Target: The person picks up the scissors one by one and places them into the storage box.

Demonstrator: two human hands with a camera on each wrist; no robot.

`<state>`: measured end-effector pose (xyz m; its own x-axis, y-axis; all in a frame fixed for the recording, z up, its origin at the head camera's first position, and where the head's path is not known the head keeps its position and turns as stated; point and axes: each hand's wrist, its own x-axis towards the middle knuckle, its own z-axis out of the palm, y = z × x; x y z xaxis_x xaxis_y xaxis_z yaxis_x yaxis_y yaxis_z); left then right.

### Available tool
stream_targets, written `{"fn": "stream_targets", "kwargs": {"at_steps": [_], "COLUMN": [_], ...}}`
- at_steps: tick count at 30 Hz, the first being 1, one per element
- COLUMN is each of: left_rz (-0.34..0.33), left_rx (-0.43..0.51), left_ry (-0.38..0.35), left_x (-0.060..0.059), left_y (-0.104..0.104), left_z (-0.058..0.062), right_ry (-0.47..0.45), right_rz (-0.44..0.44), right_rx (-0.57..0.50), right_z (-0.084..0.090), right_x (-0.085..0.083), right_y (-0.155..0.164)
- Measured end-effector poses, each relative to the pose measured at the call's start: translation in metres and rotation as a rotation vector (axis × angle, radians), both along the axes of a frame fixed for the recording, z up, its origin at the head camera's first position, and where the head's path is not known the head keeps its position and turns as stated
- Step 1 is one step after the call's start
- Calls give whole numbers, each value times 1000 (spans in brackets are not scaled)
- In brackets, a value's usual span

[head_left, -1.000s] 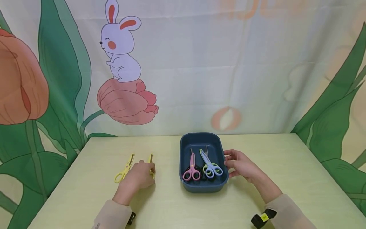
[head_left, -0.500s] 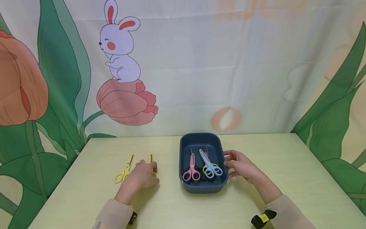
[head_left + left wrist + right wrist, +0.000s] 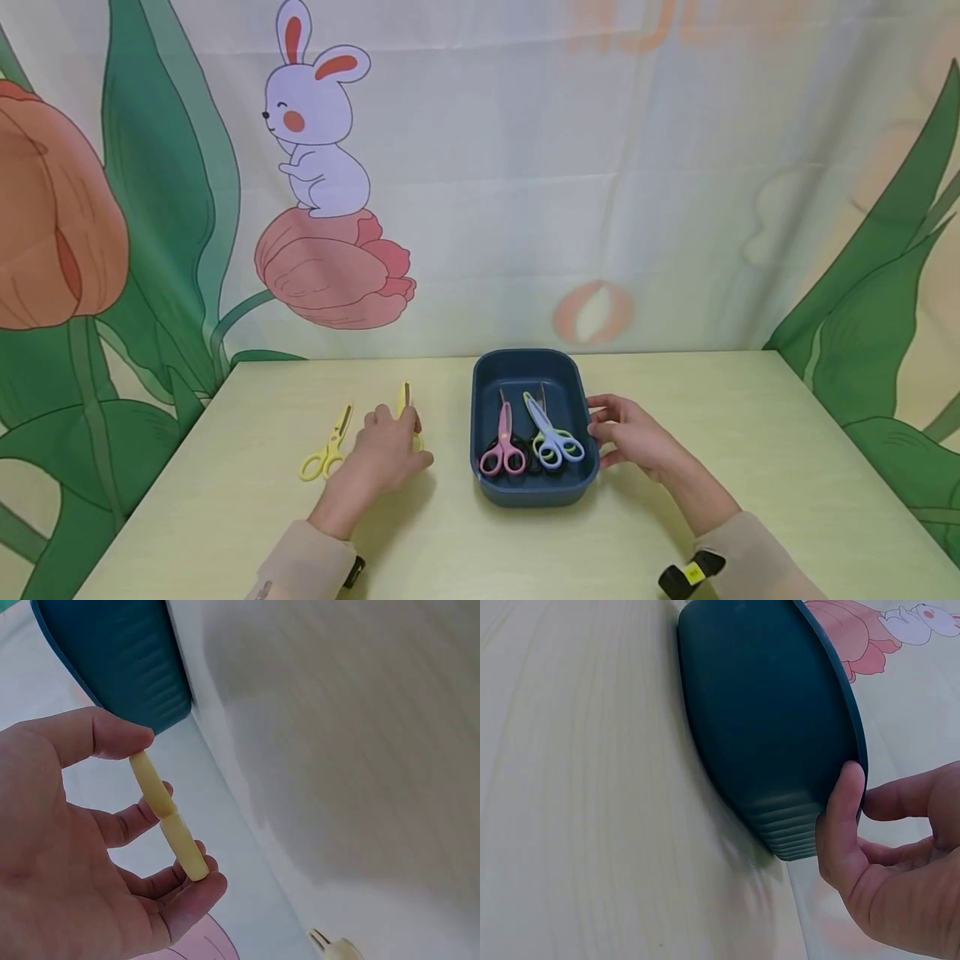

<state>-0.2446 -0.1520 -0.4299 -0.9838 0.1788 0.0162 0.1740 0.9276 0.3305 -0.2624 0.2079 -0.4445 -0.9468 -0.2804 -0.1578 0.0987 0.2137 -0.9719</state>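
Left of the tray (image 3: pixel 534 496): left hand (image 3: pixel 384 454) pinching yellow scissors (image 3: pixel 168 818) by handles alone; may slip.

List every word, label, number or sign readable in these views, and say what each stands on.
Pale orange lettering at the top of the printed fabric backdrop: too washed out to read.
Small yellow tag on the black wrist strap: too small to read.
Blue plastic tray and yellow scissors: no text visible.
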Motion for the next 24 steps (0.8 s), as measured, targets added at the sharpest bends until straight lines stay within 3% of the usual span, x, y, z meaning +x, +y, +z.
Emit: {"fn": "stream_targets", "kwargs": {"at_steps": [24], "left_rz": [-87], "left_rx": [63], "left_ry": [180], "left_x": [7], "left_y": [29], "left_z": [13], "right_ry": [-12], "right_rz": [-16], "right_rx": [8], "right_z": [-1], "right_x": [0], "right_y": [-1]}}
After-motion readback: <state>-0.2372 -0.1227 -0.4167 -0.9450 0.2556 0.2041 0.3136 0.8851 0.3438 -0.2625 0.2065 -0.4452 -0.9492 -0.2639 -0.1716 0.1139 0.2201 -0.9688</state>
